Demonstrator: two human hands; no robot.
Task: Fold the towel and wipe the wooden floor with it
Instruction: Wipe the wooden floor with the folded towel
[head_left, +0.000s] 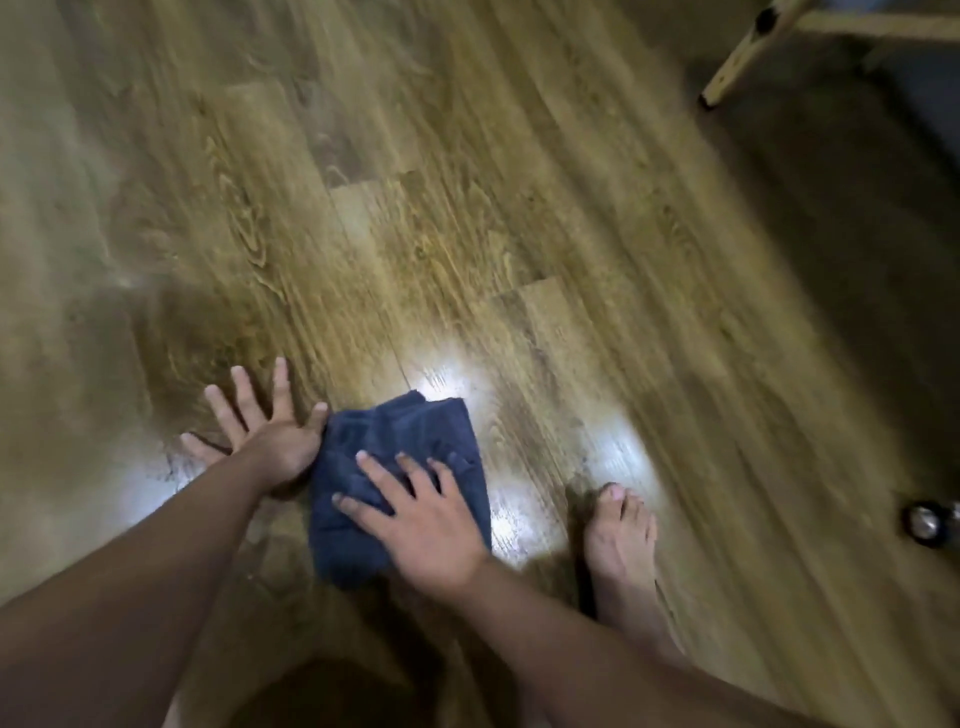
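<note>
The towel (400, 483) is already folded into a small pad on the floor (467, 234). The right hand (415, 514) presses it flat with spread fingers; the left hand (265, 431) rests open beside it. Wiping seems under way.

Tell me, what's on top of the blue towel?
The right hand lies flat on the folded blue towel, fingers spread. The left hand rests on the wooden floor beside it, touching its edge. The floor under the towel is covered.
</note>
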